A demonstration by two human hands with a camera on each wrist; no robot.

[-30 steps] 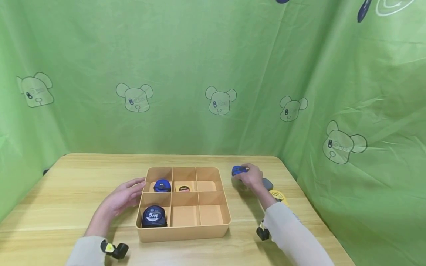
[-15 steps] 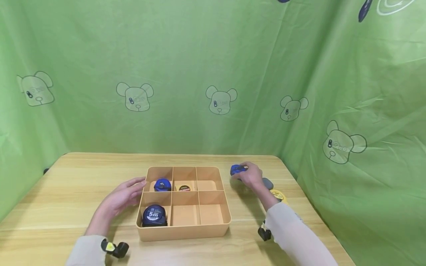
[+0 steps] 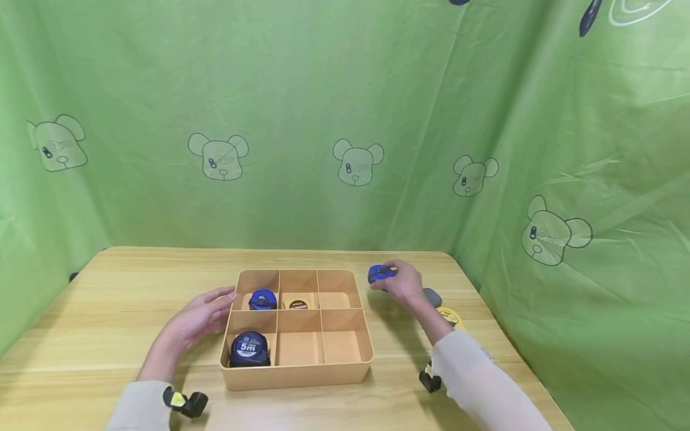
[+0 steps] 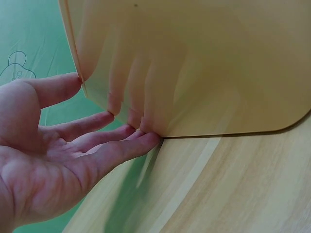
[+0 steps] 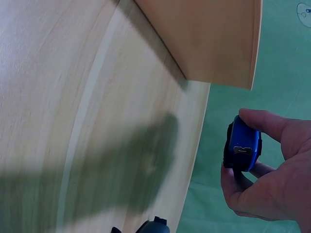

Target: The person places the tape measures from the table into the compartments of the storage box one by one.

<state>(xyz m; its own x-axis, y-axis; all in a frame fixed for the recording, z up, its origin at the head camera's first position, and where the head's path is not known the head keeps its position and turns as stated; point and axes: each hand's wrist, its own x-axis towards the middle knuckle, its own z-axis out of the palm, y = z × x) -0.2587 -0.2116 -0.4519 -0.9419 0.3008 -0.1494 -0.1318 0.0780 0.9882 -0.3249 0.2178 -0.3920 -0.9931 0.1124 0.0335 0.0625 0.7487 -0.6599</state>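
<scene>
My right hand [image 3: 405, 284] pinches a blue tape measure [image 3: 380, 273] above the table, right of the tan divided box [image 3: 296, 376]. In the right wrist view the tape measure [image 5: 242, 144] sits between thumb and fingers, off the tabletop. My left hand [image 3: 200, 317] touches the box's left wall with fairly straight fingertips; the left wrist view shows them against the smooth side [image 4: 218, 87]. Inside the box, another blue tape measure [image 3: 263, 300] lies back left and a yellowish one with a dark label [image 3: 298, 305] back middle. A dark 5m tape measure [image 3: 250, 349] stands front left.
Beside my right forearm on the table [image 3: 135, 299] lie a grey rounded item [image 3: 432, 297] and a yellow tape measure [image 3: 450, 316], partly hidden by the arm. A green curtain [image 3: 286, 209] hangs behind and along the right side.
My right hand has shifted slightly left toward the box, carrying the blue tape measure. My left hand and the box have stayed in place.
</scene>
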